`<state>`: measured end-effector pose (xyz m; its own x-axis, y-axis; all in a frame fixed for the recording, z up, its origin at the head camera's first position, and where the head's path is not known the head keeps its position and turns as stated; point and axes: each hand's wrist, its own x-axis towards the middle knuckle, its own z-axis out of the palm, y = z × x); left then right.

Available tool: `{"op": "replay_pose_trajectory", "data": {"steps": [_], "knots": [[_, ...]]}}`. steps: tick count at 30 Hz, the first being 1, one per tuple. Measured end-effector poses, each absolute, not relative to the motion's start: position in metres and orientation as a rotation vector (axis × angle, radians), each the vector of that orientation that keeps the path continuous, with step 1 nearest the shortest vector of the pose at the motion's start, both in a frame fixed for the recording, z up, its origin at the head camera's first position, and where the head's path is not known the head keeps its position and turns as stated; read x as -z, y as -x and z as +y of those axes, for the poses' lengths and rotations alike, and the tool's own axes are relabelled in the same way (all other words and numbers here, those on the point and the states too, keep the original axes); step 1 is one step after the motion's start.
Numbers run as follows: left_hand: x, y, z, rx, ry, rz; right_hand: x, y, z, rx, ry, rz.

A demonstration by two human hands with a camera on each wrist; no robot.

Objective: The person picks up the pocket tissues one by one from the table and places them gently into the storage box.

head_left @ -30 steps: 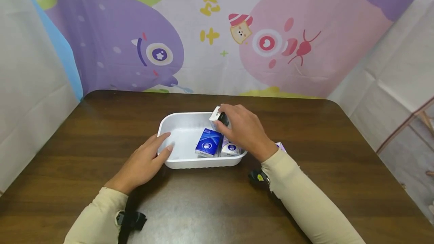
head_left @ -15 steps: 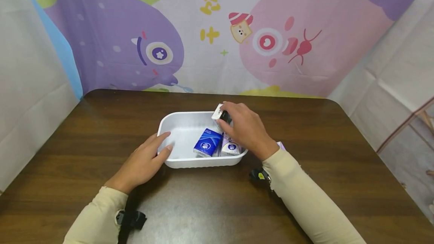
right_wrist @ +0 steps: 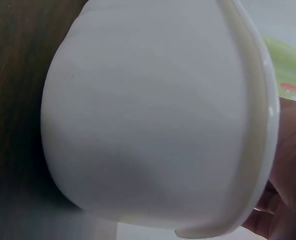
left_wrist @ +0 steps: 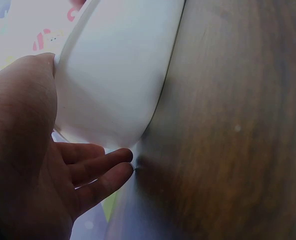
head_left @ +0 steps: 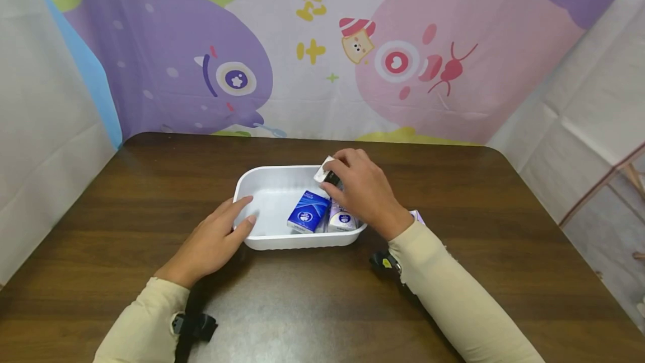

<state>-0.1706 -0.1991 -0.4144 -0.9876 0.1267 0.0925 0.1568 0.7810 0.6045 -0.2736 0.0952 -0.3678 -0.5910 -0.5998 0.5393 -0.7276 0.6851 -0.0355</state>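
Observation:
A white plastic tray (head_left: 279,241) stands on the wooden table. My left hand (head_left: 206,245) holds its left end, thumb and index finger hooked over the rim; in the left wrist view several other fingers (left_wrist: 100,182) lie outside the wall. My right hand (head_left: 365,189) pinches a small box with a white end and a dark side (head_left: 325,169), tilted over the tray's back right corner. Inside the tray lie a blue box (head_left: 308,212), tilted, and a white-and-purple box (head_left: 342,220) to its right, partly covered by my right hand.
Another purple-and-white thing (head_left: 417,217) shows on the table (head_left: 478,251) behind my right wrist. A printed cartoon curtain (head_left: 322,105) hangs along the table's back edge. In the right wrist view the tray's outer wall (right_wrist: 152,115) fills most of the frame.
The box in my right hand shifts and tilts slightly at the tray's back right corner. The blue box has moved a little to the left. My left hand stays in place.

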Motion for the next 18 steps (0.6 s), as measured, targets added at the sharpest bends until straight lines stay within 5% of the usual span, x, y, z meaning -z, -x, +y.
{"op": "replay_pose_trajectory", "data": {"steps": [18], "knots": [[0.4142, 0.1696, -0.1989, 0.992, 0.236, -2.914, 0.3727, 0.2735, 0.0928, -0.233, -1.042, -2.427]]}}
